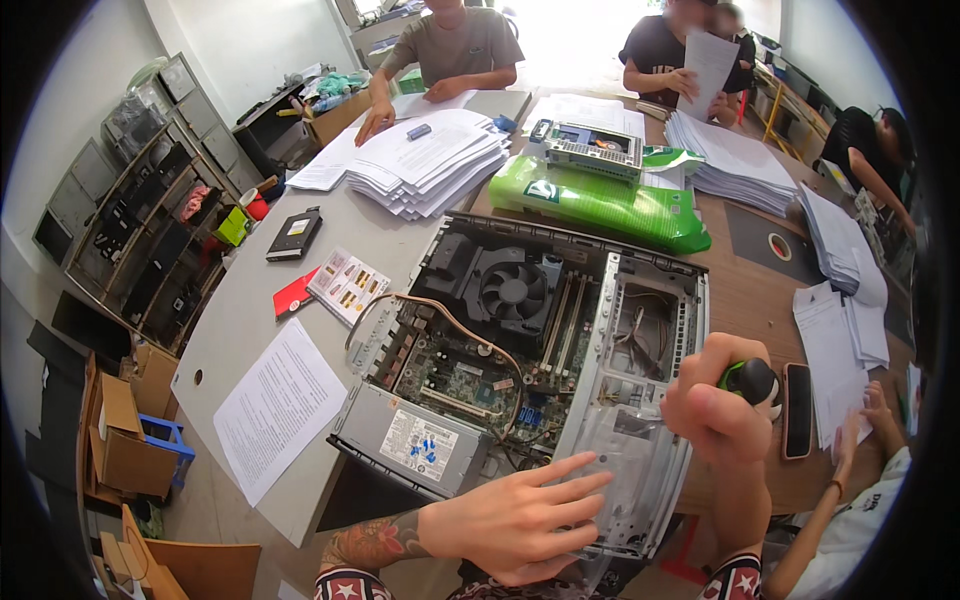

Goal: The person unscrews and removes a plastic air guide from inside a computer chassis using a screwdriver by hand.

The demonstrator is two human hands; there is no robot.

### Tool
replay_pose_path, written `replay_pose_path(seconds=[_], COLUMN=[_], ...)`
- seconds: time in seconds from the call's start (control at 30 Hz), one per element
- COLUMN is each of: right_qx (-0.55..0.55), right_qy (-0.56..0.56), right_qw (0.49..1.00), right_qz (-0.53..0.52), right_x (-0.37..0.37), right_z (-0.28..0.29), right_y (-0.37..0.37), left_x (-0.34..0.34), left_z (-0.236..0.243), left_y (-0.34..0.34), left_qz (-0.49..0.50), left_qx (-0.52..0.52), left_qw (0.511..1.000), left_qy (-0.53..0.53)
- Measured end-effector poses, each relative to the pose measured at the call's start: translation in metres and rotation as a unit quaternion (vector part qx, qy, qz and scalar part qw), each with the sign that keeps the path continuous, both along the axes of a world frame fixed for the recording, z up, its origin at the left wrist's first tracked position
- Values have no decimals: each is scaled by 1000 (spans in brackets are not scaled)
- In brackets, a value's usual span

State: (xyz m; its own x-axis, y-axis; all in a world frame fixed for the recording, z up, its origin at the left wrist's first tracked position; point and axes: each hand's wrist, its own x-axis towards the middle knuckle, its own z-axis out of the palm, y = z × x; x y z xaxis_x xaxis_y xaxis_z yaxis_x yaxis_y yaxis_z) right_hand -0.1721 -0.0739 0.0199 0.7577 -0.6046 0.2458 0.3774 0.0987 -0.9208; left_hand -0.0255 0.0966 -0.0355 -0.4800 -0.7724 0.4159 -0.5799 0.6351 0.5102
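Observation:
An opened desktop computer case lies flat before me, with a black cooling fan, a green circuit board and a silver power supply inside. Several small blue pieces rest on the power supply's label. My left hand is open, fingers spread over the case's near right part, next to a clear plastic bag. Above the case's right edge, my right hand is closed round a screwdriver with a green and black handle; its shaft is hidden.
A drive cage sits on a green package beyond the case. Left lie a black drive, a picture card and a printed sheet. A phone is at right. People handle paper stacks around the table.

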Motion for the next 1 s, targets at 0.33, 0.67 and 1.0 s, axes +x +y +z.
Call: replay_pose_path(seconds=[0.33,0.67,1.0], right_qx=[45,-12,-4], right_qy=[-97,-23,-6], right_qw=[994,999,1000], right_qz=[5,18,11], right_x=[-10,0,-3], right_z=[16,4,7], right_y=[1,6,11], left_x=[3,2,2], left_z=[-6,-3,2], left_y=[-4,3,4], left_qz=[-66,-23,-14], left_qx=[2,-45,-79], left_qw=[998,999,997], left_qy=[-14,0,8])
